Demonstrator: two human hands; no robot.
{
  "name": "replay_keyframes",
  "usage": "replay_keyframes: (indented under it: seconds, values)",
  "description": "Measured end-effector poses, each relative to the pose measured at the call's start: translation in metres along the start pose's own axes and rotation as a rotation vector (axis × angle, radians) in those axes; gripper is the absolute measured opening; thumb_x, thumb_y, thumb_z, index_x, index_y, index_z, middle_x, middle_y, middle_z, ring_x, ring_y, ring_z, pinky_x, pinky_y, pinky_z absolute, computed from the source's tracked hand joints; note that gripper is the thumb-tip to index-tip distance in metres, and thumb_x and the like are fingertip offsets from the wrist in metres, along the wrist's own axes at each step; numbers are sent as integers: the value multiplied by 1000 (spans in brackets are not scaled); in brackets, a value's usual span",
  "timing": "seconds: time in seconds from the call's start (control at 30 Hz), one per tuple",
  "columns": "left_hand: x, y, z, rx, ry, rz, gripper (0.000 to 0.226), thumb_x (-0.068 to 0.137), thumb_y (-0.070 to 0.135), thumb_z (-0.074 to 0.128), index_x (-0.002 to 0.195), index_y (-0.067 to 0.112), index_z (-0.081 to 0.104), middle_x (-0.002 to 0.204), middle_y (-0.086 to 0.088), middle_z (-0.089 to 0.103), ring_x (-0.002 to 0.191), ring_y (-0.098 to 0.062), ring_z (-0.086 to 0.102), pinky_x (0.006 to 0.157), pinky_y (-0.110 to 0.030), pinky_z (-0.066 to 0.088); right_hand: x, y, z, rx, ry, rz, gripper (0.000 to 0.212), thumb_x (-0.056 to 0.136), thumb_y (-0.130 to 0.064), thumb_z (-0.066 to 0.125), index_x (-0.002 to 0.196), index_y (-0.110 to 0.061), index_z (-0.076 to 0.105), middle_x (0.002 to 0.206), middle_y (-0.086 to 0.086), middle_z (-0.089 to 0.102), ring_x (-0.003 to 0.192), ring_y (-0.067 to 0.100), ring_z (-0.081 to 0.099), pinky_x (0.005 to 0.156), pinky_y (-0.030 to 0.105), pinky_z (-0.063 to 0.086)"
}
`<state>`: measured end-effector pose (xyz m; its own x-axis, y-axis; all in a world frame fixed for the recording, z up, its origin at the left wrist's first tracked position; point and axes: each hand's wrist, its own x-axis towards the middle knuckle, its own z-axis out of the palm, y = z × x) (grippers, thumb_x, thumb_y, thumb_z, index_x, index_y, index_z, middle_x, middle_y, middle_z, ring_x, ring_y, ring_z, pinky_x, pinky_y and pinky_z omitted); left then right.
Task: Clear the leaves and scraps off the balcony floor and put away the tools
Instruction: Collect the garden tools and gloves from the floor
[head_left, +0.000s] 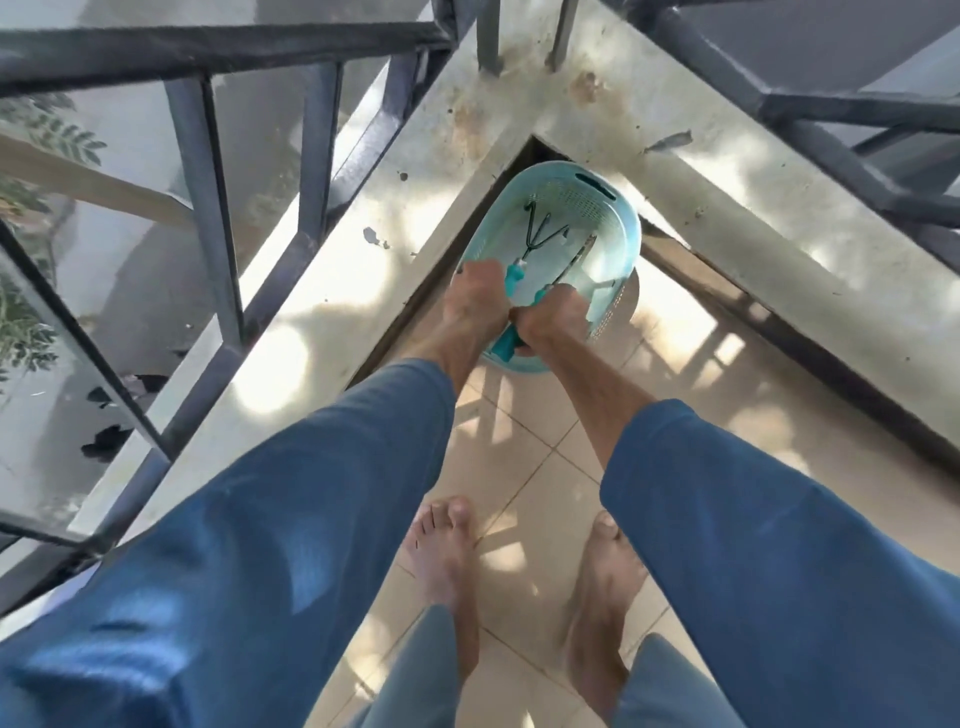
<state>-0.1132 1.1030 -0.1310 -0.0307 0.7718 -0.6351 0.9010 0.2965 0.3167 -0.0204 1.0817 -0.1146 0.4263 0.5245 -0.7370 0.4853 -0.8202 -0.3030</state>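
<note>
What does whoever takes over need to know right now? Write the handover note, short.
Left hand: grips the teal handle of the hand rake, whose prongs are down inside the teal basket.
Right hand: grips a second teal-handled tool, with its metal end also in the basket; I cannot tell what kind it is.
The basket stands in the corner on the tiled floor, below the ledge.
Done: no leaves show on the tiles in view.
Left: release both tools and check the dark scrap on the ledge.
</note>
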Motion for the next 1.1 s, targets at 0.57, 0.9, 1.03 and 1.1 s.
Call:
replay_keyframes:
  seconds: [0.57,0.9,1.03,1.1]
  values:
    - [-60,-8,-28,-17,43,163,21,104,12,47,84,14,51,78,-1,53,65,-13,48,51,-22,30,-31,10,-14,116,15,-16,32,97,-35,63,97,-3,57,90,6,60,84,21,59,65,33,49]
    - [-155,-14,-76,7,92,181,20,93,-1,51,106,2,66,105,-17,68,92,-32,65,68,-33,45,-139,21,-63,-168,-43,-96,32,100,-9,45,117,6,68,117,22,67,112,37,63,86,32,49]
    - [-224,-14,-99,9,-3,101,34,94,2,47,125,4,60,124,-17,62,113,-34,59,84,-31,36,-187,34,-76,-98,-54,-72,30,95,-15,45,91,-5,73,94,14,72,96,34,68,76,30,47]
    - [-256,-11,-111,13,-56,34,37,97,4,45,133,7,53,131,-15,57,121,-31,55,96,-34,39,-210,40,-89,-80,-43,-126,24,91,-18,48,78,-9,66,83,10,71,84,33,69,76,36,54]
